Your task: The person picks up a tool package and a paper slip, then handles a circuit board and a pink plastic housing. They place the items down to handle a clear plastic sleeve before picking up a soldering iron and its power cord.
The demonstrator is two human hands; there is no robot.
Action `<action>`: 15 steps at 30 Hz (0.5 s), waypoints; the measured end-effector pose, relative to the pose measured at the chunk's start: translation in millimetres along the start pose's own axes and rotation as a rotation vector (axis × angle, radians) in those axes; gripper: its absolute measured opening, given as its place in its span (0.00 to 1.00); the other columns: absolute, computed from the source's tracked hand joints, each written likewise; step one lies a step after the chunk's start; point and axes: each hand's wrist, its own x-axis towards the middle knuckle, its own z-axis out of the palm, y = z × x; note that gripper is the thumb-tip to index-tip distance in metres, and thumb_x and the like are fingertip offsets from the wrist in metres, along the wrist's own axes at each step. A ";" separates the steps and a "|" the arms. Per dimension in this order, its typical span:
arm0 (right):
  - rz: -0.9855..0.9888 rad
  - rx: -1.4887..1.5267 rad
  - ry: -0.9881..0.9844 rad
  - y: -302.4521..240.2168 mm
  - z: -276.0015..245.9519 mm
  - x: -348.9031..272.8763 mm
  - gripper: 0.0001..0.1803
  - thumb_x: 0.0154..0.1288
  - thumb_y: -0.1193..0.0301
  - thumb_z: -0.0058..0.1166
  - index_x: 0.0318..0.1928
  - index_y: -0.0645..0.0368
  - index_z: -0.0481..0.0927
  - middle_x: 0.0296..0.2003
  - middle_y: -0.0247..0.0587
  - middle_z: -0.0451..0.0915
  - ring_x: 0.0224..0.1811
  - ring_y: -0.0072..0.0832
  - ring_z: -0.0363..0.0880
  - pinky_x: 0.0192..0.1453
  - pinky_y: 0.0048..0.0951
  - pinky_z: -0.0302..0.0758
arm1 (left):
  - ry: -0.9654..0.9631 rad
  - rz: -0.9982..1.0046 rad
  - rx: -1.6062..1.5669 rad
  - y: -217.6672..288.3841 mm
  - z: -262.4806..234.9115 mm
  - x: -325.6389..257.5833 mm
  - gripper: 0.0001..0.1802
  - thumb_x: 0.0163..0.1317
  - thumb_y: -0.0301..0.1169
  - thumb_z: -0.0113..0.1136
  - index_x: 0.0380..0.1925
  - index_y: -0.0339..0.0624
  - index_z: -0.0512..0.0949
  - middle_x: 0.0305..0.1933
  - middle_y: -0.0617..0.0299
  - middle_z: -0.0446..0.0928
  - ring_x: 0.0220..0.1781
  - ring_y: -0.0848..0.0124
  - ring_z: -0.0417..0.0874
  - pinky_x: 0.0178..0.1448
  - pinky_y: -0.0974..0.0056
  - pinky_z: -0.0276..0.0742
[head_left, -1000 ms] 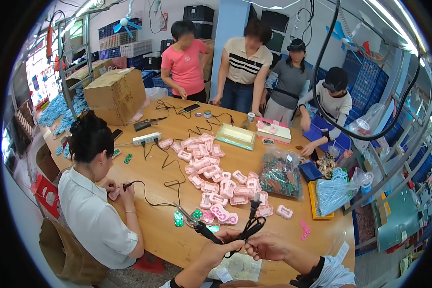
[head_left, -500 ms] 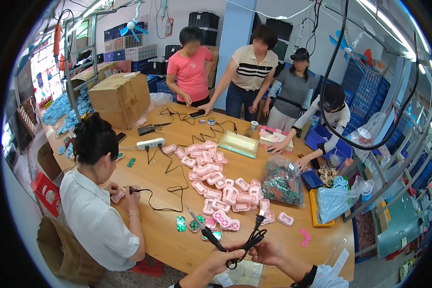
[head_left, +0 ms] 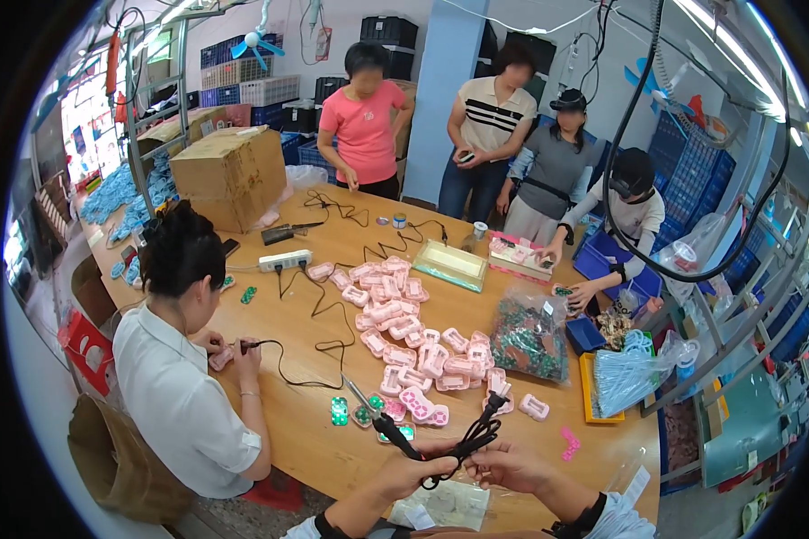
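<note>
My left hand (head_left: 415,473) is closed round the black handle of a soldering iron (head_left: 392,432), whose metal tip points up and away to the left. The iron's black power cord (head_left: 478,437) is looped into a bundle between my hands, with the plug sticking up at its top. Fingers of my right hand (head_left: 505,467) pinch the lower part of this bundle. Just beyond the iron lie pink plastic housings with green circuit boards (head_left: 339,411) beside them. A larger heap of pale pink housings (head_left: 404,325) spreads across the middle of the table.
A seated person in white (head_left: 180,395) works with another iron at the left. Several people stand across the table (head_left: 319,449). A bag of green boards (head_left: 530,341), a yellow tray (head_left: 600,395), blue bins and a power strip (head_left: 285,260) lie around. A black cable loop hangs at right.
My hands and the corded iron have shifted only slightly. Across the table, the person in the striped top has drawn back and picked up a phone from the tabletop.
</note>
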 end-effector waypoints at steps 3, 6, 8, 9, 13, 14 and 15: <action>0.018 0.132 -0.027 4.6 -7.9 2.2 0.07 0.56 0.71 0.48 0.34 0.61 0.74 0.25 0.33 0.74 0.25 0.18 0.70 0.28 0.20 0.69 | -0.004 -0.010 -0.070 1.9 7.5 -1.3 0.21 0.51 0.24 0.55 0.47 0.32 0.67 0.34 0.65 0.72 0.32 0.80 0.70 0.35 0.77 0.66; 0.002 0.105 -0.015 10.0 -6.6 3.5 0.05 0.55 0.71 0.49 0.30 0.59 0.75 0.21 0.31 0.73 0.21 0.18 0.69 0.24 0.20 0.67 | 0.005 -0.004 -0.076 -2.6 11.2 2.3 0.21 0.51 0.24 0.56 0.47 0.33 0.67 0.34 0.66 0.73 0.31 0.81 0.70 0.35 0.78 0.65; -0.030 -0.009 0.054 9.2 -1.1 2.7 0.05 0.55 0.70 0.50 0.27 0.58 0.75 0.20 0.30 0.73 0.19 0.18 0.69 0.23 0.20 0.66 | 0.113 0.024 -0.063 -2.7 13.3 4.7 0.20 0.50 0.24 0.56 0.46 0.33 0.68 0.34 0.66 0.73 0.31 0.81 0.70 0.35 0.78 0.65; -0.450 -0.751 0.291 6.5 3.8 2.3 0.06 0.54 0.69 0.51 0.25 0.58 0.75 0.20 0.29 0.73 0.19 0.18 0.69 0.22 0.21 0.66 | 0.118 0.024 -0.062 -4.7 9.8 5.0 0.20 0.50 0.24 0.56 0.46 0.33 0.68 0.34 0.66 0.73 0.31 0.81 0.70 0.35 0.78 0.65; -0.585 -1.104 0.388 0.6 22.0 -6.0 0.08 0.54 0.68 0.52 0.23 0.59 0.75 0.18 0.29 0.71 0.18 0.18 0.68 0.20 0.23 0.65 | 0.168 0.012 -0.104 -19.3 -6.0 2.0 0.20 0.50 0.24 0.56 0.45 0.33 0.69 0.35 0.65 0.73 0.32 0.80 0.70 0.35 0.77 0.66; -0.440 -0.910 0.317 -0.6 24.2 -4.1 0.09 0.54 0.68 0.51 0.23 0.60 0.75 0.16 0.29 0.69 0.18 0.19 0.67 0.20 0.23 0.65 | 0.157 0.000 -0.116 -18.8 -8.1 0.4 0.20 0.50 0.24 0.56 0.45 0.33 0.69 0.35 0.64 0.73 0.32 0.80 0.70 0.35 0.76 0.66; -0.206 -0.488 0.166 2.8 9.0 1.3 0.08 0.55 0.69 0.50 0.27 0.61 0.75 0.18 0.31 0.70 0.19 0.19 0.67 0.23 0.20 0.65 | 0.153 -0.012 -0.145 -14.4 -2.5 -1.3 0.20 0.50 0.24 0.56 0.45 0.33 0.69 0.35 0.64 0.73 0.32 0.80 0.70 0.35 0.77 0.66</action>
